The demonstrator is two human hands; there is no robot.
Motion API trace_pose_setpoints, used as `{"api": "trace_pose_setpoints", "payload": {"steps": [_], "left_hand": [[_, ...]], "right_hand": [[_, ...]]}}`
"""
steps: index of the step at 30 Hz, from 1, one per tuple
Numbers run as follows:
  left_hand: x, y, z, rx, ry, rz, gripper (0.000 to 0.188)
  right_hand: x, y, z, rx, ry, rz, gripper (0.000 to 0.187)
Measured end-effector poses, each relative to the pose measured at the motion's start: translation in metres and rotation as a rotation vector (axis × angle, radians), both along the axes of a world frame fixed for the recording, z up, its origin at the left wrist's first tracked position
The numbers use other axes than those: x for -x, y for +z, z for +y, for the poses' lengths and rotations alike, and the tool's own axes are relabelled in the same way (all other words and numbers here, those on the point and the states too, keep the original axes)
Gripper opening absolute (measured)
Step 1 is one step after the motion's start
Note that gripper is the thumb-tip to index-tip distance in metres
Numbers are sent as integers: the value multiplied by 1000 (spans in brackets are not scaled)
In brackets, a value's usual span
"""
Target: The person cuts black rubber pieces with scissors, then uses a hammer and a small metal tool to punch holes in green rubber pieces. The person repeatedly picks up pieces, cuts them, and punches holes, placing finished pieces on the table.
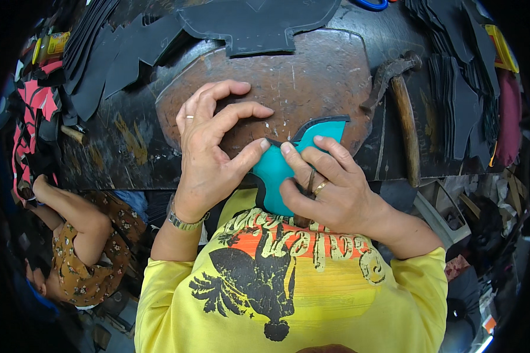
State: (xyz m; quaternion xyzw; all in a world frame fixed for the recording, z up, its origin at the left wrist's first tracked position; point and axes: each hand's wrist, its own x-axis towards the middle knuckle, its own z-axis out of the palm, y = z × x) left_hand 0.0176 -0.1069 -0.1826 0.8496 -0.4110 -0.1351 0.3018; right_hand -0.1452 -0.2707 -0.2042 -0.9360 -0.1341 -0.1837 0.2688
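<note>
A teal piece of sheet material [272, 176] with black folded edging lies partly on the board's near edge and hangs toward my lap. My left hand [215, 135] has its thumb on the black edge of the piece, its other fingers spread and curved above the board. Beside that thumb, my right hand [335, 182] presses its fingertips along the same edge. A slim tool with a dark wooden handle [302, 222] is tucked in my right hand; its working end is mostly hidden by the fingers.
Under the work is a worn brown board [312, 70] on a dark table [153, 170]. A hammer [403, 112] lies at its right. Black cut pieces [259, 26] lie at the back, with stacks [453, 112] at right. Another person's arm [70, 203] shows at left.
</note>
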Motion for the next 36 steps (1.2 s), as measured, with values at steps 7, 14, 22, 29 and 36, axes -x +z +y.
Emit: {"api": "trace_pose_setpoints", "payload": {"steps": [7,14,22,29,36], "left_hand": [[-1,0,-1,16,-4,4,37],[0,-1,1,32,-12,5,35],[0,-1,1,30,-3,-6,35],[1,2,-1,12,2,-3,38],[1,4,-2,7,12,8,39]], "right_hand": [[-2,10,4,178,54,52,16],[2,-7,-1,-171,-62,23,21],[-2,-9,-17,-249,12,25,29],[-3,-11,-12,-129,2,42,23],[1,0,-4,42,8,93,13]]}}
